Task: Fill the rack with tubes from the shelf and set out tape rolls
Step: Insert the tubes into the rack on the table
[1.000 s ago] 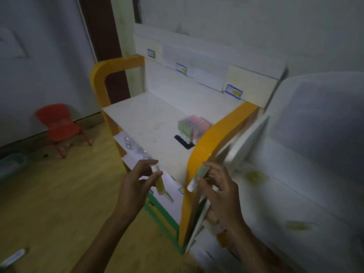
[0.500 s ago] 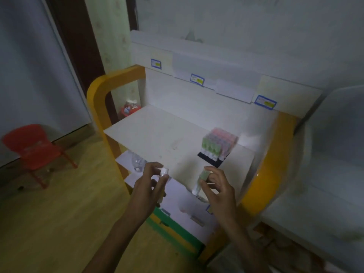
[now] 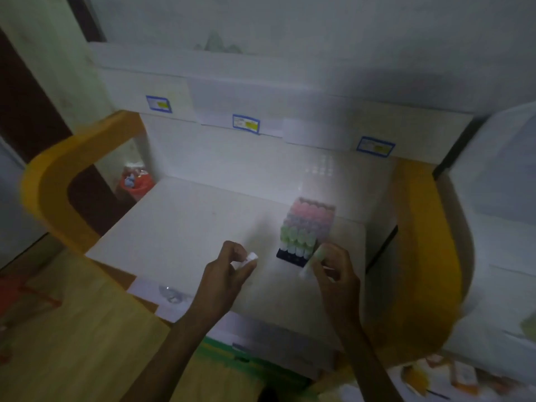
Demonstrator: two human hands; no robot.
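Note:
A dark rack [image 3: 291,255] stands on the white shelf top [image 3: 185,236], right of centre, packed with tubes capped pink, purple and green [image 3: 307,224]. My left hand [image 3: 224,274] grips a white-capped tube [image 3: 251,257] a little left of the rack's front. My right hand [image 3: 336,271] pinches a green-capped tube [image 3: 311,261], tilted, just at the rack's front right corner. The tubes' lower ends are hidden by my fingers. No tape rolls are visible.
Orange side frames [image 3: 58,181] flank the shelf, the right one [image 3: 429,256] close to my right arm. A red bin [image 3: 135,181] sits behind the left frame. A clear round object [image 3: 171,293] lies on the lower shelf. Blue labels [image 3: 246,123] line the back panel.
The view has swung to face the shelf from the front. Both hands have risen over the shelf top, each with its tube, and now sit close to the rack's front.

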